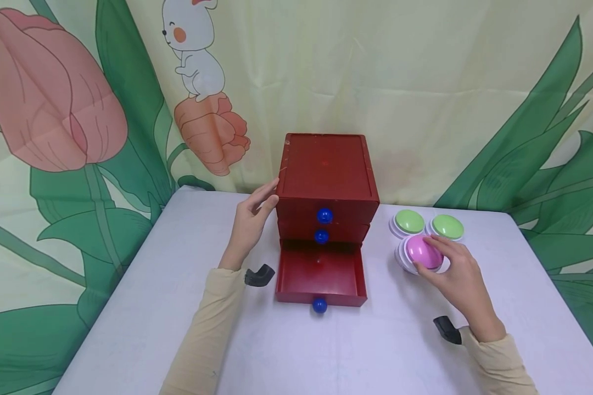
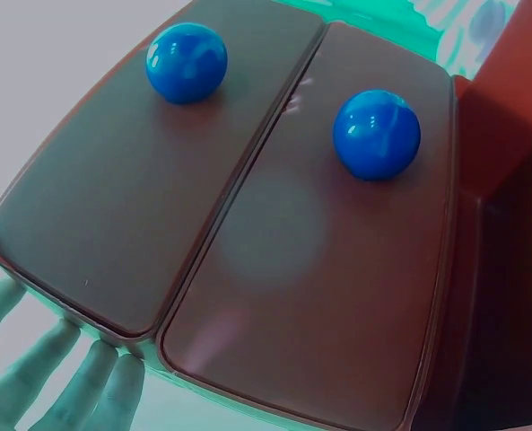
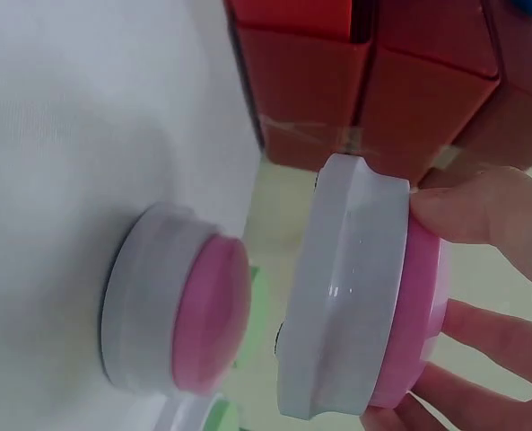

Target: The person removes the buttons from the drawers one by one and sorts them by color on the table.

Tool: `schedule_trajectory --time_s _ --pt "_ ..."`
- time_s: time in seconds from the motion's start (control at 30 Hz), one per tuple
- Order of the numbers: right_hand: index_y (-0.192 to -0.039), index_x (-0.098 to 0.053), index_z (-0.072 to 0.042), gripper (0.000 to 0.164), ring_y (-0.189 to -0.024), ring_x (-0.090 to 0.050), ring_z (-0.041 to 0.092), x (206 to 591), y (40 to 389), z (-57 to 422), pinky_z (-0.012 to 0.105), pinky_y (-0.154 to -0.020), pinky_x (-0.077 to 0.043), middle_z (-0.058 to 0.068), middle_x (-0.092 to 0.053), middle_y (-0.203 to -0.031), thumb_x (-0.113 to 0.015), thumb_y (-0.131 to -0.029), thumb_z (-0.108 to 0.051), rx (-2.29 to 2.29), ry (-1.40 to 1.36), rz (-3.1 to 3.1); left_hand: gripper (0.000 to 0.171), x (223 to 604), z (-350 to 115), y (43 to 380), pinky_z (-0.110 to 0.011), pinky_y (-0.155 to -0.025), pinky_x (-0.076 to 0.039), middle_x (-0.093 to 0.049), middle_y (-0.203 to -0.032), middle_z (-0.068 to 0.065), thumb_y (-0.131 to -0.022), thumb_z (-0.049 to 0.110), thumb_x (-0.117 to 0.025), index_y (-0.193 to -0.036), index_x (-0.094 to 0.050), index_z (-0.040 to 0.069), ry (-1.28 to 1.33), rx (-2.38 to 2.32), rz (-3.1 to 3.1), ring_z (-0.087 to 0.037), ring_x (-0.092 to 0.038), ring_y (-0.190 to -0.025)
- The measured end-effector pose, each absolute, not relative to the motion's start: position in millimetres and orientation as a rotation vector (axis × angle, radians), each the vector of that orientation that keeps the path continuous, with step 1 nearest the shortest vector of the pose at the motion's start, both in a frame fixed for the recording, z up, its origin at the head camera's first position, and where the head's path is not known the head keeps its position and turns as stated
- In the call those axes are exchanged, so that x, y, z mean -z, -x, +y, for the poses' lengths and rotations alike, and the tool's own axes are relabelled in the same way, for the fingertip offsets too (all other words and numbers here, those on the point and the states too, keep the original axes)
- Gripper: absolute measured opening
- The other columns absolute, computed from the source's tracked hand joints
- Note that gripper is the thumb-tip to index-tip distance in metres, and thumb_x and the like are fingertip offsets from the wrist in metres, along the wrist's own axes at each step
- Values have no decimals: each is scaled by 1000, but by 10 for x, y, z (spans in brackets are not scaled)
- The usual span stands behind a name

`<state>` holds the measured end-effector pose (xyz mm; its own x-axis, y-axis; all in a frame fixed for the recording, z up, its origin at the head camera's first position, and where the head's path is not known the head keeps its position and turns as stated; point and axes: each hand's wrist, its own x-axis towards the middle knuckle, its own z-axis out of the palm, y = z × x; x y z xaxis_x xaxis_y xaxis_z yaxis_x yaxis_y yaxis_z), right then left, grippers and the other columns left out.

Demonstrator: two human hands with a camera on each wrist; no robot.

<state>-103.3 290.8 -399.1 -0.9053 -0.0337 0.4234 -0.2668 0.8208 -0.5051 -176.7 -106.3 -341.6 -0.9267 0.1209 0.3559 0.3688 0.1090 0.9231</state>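
Beige sleeves reach up from the bottom of the head view over the white desk (image 1: 153, 307). At centre the left hand (image 1: 249, 227) rests flat-fingered on the red drawer box (image 1: 326, 175); right of centre, the right hand (image 1: 457, 277) pinches a pink button (image 1: 421, 251). Left wrist view: fingertips (image 2: 41, 382) at lower left, blue knobs (image 2: 376, 135) above. Right wrist view: fingers (image 3: 481, 215) clamp the pink button at right. No writing is readable.

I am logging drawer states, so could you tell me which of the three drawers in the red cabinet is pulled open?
The bottom drawer; the top drawer and middle drawer are closed.
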Motion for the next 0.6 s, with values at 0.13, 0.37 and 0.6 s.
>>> schedule_trajectory --time_s 0.13,0.37,0.6 --pt "-122 -65 8 57 -118 -50 53 3998 1051 2990 69 -88 -44 33 -58 -129 -86 -71 -4 -814 -183 -2611 45 3416 -1062 1768 -46 -110 -43 -52 -148 -9 -101 15 -58 -144 -52 7 489 1915 -2190 -24 -51 -134" --pt "-124 -63 8 55 -117 -49 52 4048 1086 3138 67 -86 -44 34 -58 -128 -83 -75 -6 -801 -114 -2621 45 3411 -1061 1765 -47 -109 -43 -51 -148 -10 -101 14 -58 -144 -51 6 492 1913 -2193 -25 -51 -134" --pt "-129 -59 9 55 -118 -46 56 4104 1115 3275 69 -87 -42 36 -54 -131 -79 -81 -10 -805 -53 -2660 44 3416 -1062 1765 -48 -110 -43 -52 -148 -9 -101 14 -58 -144 -52 7 485 1915 -2193 -25 -52 -133"
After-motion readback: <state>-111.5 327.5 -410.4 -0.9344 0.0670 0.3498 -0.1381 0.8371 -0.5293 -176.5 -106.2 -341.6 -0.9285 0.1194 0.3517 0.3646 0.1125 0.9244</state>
